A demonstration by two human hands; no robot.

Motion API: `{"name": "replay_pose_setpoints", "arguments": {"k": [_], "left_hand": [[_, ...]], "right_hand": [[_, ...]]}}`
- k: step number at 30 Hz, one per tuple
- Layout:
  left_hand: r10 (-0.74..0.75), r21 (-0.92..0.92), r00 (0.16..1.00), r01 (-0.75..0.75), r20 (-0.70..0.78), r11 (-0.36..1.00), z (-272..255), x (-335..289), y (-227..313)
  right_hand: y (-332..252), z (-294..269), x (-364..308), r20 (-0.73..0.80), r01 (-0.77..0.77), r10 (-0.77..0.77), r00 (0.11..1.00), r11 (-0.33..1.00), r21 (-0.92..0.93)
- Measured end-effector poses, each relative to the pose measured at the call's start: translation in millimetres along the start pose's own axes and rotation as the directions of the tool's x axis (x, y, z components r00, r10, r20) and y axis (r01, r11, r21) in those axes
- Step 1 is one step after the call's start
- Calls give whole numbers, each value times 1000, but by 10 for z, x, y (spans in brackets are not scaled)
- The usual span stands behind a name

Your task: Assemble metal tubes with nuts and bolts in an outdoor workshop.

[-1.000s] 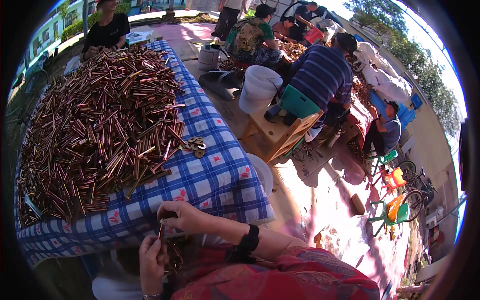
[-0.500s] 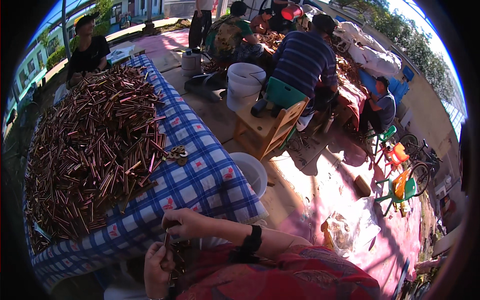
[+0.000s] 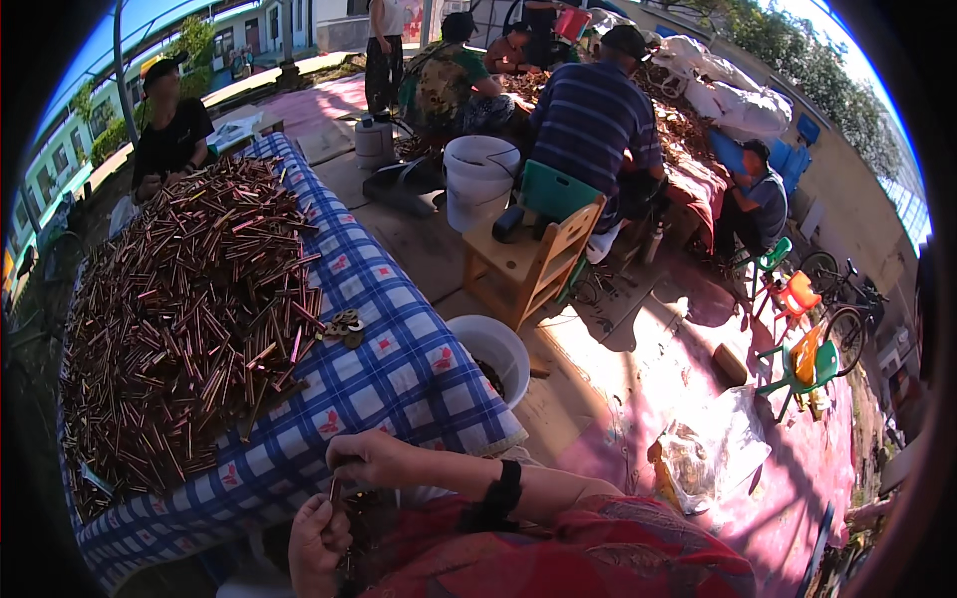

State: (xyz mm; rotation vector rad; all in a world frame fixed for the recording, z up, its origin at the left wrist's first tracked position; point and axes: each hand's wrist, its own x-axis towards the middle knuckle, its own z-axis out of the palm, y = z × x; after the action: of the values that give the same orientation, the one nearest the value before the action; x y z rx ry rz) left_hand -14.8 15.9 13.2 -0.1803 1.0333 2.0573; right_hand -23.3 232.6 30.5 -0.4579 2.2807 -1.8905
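Observation:
My left hand (image 3: pixel 317 535) is closed, thumb and fingers pinching a slim copper-coloured metal rod (image 3: pixel 336 490) held about upright. Just above it, my right hand (image 3: pixel 371 458) curls its fingers down over the rod's upper end. Both hands are close together at the near edge of a table with a blue-and-white checked cloth (image 3: pixel 399 346). On the cloth lies a large pile of similar metal rods (image 3: pixel 199 319), and beside it a small group of flat round washers (image 3: pixel 345 325). The rod's lower part is hard to make out against my hand.
A white bucket (image 3: pixel 503 349) with dark pieces inside stands off the table's right edge. Beyond it are a wooden chair (image 3: pixel 518 261) and another white bucket (image 3: pixel 469 204). A person (image 3: pixel 171 135) sits across the pile; several others work around a farther heap. A plastic bag (image 3: pixel 713 453) lies right.
The view has shifted slightly, so the table and the people sit a little differently in the picture. Both hands keep nearly the same place and grip on the rod.

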Motion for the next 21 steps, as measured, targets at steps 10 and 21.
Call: {"name": "replay_pose_setpoints", "arguments": {"k": [10, 21], "left_hand": [[-18, -33, 999, 20, 51, 999, -55, 0, 2], [-37, -84, 995, 45, 91, 995, -74, -33, 15]], "right_hand": [[-9, 28, 27, -3, -26, 26, 1000, 999, 28], [-118, 51, 0, 8, 59, -59, 998, 998, 6]]}}
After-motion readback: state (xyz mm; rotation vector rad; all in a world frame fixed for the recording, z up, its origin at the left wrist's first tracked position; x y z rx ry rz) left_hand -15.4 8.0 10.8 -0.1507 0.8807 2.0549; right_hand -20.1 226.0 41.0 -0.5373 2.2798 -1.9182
